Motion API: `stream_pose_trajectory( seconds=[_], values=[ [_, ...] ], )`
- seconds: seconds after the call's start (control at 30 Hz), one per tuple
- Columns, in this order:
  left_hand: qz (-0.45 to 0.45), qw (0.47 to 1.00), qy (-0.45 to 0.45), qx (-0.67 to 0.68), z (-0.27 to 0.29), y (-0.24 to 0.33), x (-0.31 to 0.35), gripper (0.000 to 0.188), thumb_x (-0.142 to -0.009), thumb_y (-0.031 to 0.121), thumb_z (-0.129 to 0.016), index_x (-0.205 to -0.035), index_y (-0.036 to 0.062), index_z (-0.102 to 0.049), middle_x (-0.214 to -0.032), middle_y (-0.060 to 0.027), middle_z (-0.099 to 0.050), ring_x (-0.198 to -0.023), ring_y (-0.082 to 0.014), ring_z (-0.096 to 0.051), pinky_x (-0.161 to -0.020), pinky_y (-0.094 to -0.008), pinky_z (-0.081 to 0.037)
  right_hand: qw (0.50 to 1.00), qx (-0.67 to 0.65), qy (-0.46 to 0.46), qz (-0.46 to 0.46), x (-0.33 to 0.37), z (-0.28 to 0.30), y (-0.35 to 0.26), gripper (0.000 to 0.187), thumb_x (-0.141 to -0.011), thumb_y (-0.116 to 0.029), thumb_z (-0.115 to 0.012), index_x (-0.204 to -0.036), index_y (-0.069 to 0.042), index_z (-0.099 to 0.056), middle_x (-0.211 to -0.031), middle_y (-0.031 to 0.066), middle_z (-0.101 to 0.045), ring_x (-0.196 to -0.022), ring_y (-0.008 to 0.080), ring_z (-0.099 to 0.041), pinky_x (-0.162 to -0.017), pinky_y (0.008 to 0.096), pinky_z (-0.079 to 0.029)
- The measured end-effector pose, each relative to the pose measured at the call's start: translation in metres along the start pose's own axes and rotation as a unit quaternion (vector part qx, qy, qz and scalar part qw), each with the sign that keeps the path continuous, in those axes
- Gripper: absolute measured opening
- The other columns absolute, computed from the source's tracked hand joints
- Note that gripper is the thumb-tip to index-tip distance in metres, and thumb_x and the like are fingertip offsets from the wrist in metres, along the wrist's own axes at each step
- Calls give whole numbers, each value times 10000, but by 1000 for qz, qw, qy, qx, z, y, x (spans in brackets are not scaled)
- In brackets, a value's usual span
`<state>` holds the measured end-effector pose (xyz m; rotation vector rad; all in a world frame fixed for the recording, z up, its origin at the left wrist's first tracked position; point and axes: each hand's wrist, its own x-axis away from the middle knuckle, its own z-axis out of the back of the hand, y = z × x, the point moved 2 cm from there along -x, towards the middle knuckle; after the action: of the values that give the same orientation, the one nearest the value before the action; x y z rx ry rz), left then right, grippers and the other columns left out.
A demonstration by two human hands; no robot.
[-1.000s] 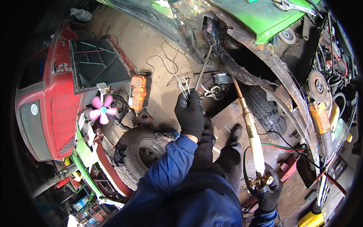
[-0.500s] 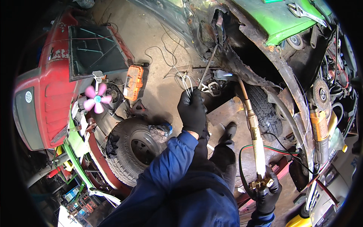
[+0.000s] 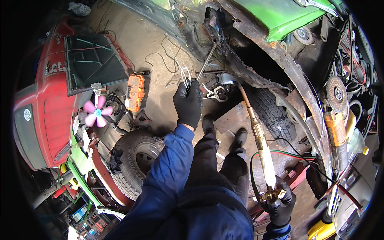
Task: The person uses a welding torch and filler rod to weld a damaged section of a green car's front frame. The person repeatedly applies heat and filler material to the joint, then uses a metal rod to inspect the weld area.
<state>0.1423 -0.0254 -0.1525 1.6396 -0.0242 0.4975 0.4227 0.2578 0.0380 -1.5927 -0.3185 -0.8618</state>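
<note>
In a black glove, my left hand point(image 3: 188, 103) is closed around a thin metal rod point(image 3: 206, 61) and a looped length of pale wire point(image 3: 185, 75). The rod's far end reaches up to the torn, rusted edge of a vehicle body panel point(image 3: 236, 60); whether it touches is unclear. My right hand point(image 3: 283, 204), also gloved, grips a brass gas torch point(image 3: 259, 140) by its valve end. Its copper tip points up and left, below the rusted panel, with a bluish flame point(image 3: 229, 79) at the end. Red-green and black hoses point(image 3: 286, 152) lead away from the torch.
A tyre point(image 3: 269, 114) stands under the rusted body, right of the torch. Right of that are an angle grinder point(image 3: 335, 130) and a wrench point(image 3: 320, 5) on a green panel. Leftward lie a loose wheel point(image 3: 130, 160), an orange case point(image 3: 135, 93), a pink fan point(image 3: 98, 112) and a red vehicle body point(image 3: 48, 108).
The view has shifted, so most of the scene sits farther left. Both hands keep their grip, and the torch flame still burns. My left shoe now shows beside my left hand.
</note>
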Motion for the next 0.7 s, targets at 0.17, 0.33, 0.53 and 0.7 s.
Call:
stream_pose_trajectory(
  seconds=[0.17,0.33,0.53,0.7],
  values=[
    [-3,999,-7,31,4,-1,-4,110,-1045,174,-709,-994,92,-655,-664,30,-569,-487,-40,-453,-435,-232,-329,1000,10,15,-14,-1,6,-1,839,-839,-468,-904,-1400,90,-626,-1176,118,-752,-1031,186,-710,-913,360,-587],
    [-24,999,45,10,-3,-6,11,152,-1053,165,-701,-944,61,-686,-693,71,-565,-574,-12,-432,-514,-238,-345,1000,23,11,-1,-4,7,-7,845,-834,-470,-907,-1400,91,-627,-1178,115,-752,-1030,183,-712,-909,351,-587],
    [-15,999,47,-18,3,2,14,183,-1051,181,-708,-918,62,-671,-705,78,-553,-597,-18,-441,-527,-244,-352,1000,5,6,-14,-5,2,-7,839,-841,-456,-907,-1407,93,-622,-1194,124,-750,-1042,187,-712,-912,354,-587],
    [-3,998,9,-62,23,29,-8,164,-1041,169,-718,-914,74,-677,-691,64,-571,-574,-17,-447,-512,-243,-348,1000,19,-4,14,-7,1,-9,844,-849,-459,-898,-1418,94,-613,-1204,131,-748,-1052,191,-712,-911,358,-587]
  ],
)
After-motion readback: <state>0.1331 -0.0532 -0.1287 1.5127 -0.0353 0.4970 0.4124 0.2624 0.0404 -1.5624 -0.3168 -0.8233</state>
